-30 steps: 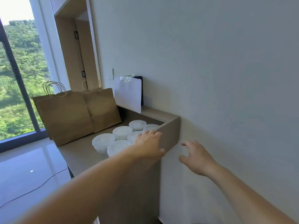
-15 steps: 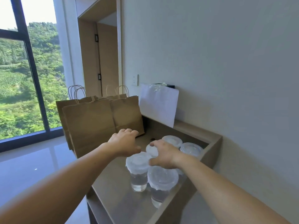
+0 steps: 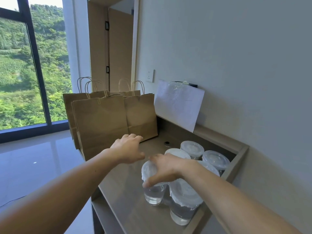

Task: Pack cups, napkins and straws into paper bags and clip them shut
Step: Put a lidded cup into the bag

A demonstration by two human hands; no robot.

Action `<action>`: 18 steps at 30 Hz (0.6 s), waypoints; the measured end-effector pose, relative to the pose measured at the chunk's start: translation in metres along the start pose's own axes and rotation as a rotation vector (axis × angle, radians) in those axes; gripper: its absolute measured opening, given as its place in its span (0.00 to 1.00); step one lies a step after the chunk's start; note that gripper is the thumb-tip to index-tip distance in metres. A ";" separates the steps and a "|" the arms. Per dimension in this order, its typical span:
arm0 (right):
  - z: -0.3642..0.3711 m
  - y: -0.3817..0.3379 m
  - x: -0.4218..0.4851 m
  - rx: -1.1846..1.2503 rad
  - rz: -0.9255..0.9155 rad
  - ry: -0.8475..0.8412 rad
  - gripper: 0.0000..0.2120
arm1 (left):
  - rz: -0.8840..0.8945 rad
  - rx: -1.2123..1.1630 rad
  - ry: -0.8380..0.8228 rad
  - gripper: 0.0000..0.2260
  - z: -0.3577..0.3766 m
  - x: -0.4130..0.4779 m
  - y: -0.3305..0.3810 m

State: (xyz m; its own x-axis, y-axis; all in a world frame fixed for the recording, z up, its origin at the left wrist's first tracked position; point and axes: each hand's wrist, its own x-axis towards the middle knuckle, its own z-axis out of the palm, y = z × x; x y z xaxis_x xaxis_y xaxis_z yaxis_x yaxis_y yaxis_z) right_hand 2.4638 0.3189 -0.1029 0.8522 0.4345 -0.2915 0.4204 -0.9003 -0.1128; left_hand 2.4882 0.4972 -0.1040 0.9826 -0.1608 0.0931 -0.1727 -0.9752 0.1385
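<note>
The right grip (image 3: 167,168) has shifted onto the near-left cup (image 3: 154,194), curled round its lid (image 3: 148,169); the left grip (image 3: 128,149), spread and empty, is now nearer the paper bags (image 3: 101,122).

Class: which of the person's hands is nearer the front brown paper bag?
Left. The left hand is by the lower right corner of the front paper bag; the right hand is farther off, gripping a lidded cup.

Two bare arms, uncovered from the edge of view down to the wrists, long and slim; the left hand (image 3: 127,149) and right hand (image 3: 168,168) are bare too, the right one's fingers (image 3: 156,157) blurred
</note>
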 end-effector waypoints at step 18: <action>-0.047 0.040 -0.060 0.247 -0.036 0.415 0.49 | 0.027 -0.043 0.151 0.31 -0.055 0.000 0.037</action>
State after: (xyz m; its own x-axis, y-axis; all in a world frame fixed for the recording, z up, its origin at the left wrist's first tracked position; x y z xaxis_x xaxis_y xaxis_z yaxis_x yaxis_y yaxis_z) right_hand 2.4444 0.2576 -0.0449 0.9119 0.3940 0.1146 0.4082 -0.8421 -0.3526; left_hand 2.4777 0.4697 -0.0443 0.9565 -0.1594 0.2442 -0.2053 -0.9629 0.1754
